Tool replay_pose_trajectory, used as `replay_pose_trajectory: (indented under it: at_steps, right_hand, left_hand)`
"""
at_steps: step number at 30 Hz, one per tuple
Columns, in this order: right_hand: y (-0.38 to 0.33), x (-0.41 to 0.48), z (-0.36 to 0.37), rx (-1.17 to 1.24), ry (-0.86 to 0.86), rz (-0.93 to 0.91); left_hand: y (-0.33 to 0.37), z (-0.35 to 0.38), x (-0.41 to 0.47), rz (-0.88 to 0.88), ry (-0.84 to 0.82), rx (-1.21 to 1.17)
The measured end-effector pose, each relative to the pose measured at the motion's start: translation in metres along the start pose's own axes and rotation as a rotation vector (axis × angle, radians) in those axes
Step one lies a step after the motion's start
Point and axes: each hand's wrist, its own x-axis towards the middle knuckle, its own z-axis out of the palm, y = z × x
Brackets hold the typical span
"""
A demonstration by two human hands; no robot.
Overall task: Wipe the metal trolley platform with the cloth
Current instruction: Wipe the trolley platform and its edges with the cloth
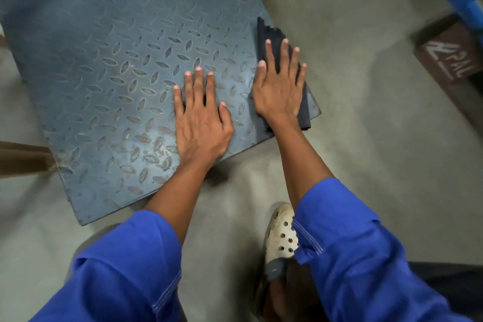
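Observation:
The blue-grey metal trolley platform (pixel 109 65) with a raised diamond tread fills the upper left, low above the concrete floor. A dark navy cloth (pixel 269 31) lies along the platform's right edge, one end hanging over the near corner. My right hand (pixel 279 86) presses flat on the cloth with fingers straight and spread. My left hand (pixel 201 117) rests flat on the bare metal just left of the cloth, fingers straight. Both forearms come out of rolled blue sleeves.
A brown cardboard box (pixel 449 60) with white lettering sits on the floor at the right, with a blue object (pixel 465 0) behind it. My foot in a white perforated clog (pixel 281 238) stands near the platform's front corner. Brown cardboard (pixel 23 159) touches the left edge.

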Motion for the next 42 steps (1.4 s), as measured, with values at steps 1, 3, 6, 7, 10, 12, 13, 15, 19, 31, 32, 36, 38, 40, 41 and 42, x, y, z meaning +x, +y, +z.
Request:
replay_pose_trajectory:
  at_steps: [1,3,6,7,10,12,13,15,19,31,32,36,38,40,41,42]
  right_hand:
    - [-0.006,-0.004,-0.001,-0.008,-0.028,-0.087]
    - [-0.013,-0.02,-0.005,-0.018,-0.094,-0.28]
    - [0.003,-0.059,-0.009,-0.018,-0.097,-0.318]
    - [0.013,-0.068,-0.009,-0.026,-0.072,-0.249]
    - [0.033,-0.054,-0.011,-0.047,-0.03,-0.035]
    - [0.021,-0.023,-0.011,-0.024,-0.034,0.046]
    - [0.008,-0.009,-0.008,-0.013,-0.038,0.053]
    - [-0.024,0.01,0.0,-0.022,-0.057,-0.024]
    - [-0.046,0.003,-0.001,-0.029,-0.159,-0.332]
    - [-0.002,0.02,-0.007,-0.022,-0.068,-0.072]
    - [-0.01,0.027,-0.003,-0.022,-0.062,-0.04]
    - [-0.051,0.038,0.011,-0.009,-0.069,-0.096]
    - [-0.062,0.025,0.012,-0.002,-0.095,-0.209]
    - [-0.057,0.007,0.009,0.008,-0.119,-0.322]
    - [-0.05,-0.003,0.008,0.007,-0.122,-0.351]
    - [-0.041,-0.01,0.007,-0.006,-0.112,-0.348]
  left_hand:
    - [0.0,0.0,0.0,0.001,-0.004,0.0]
    - [-0.001,-0.002,0.0,0.01,-0.017,-0.008]
    - [-0.003,-0.005,-0.001,0.013,-0.022,-0.027]
    - [-0.003,-0.005,-0.001,0.009,-0.019,-0.026]
    - [0.0,-0.004,0.0,0.0,-0.009,-0.026]
    - [0.0,-0.002,0.0,-0.001,0.001,-0.023]
    - [-0.002,-0.001,0.001,-0.002,0.003,-0.018]
    - [-0.003,0.0,0.001,-0.006,0.002,-0.018]
    - [-0.002,-0.004,0.001,-0.006,-0.01,-0.024]
    - [-0.061,-0.008,0.06,0.106,-0.104,0.014]
    - [-0.061,-0.007,0.065,0.08,-0.087,0.015]
    - [-0.053,-0.008,0.081,-0.031,-0.057,0.003]
    - [-0.052,-0.011,0.085,-0.04,-0.062,0.008]
    - [-0.05,-0.013,0.085,-0.041,-0.07,0.014]
    - [-0.05,-0.014,0.084,-0.041,-0.071,0.015]
    - [-0.05,-0.014,0.083,-0.041,-0.07,0.02]
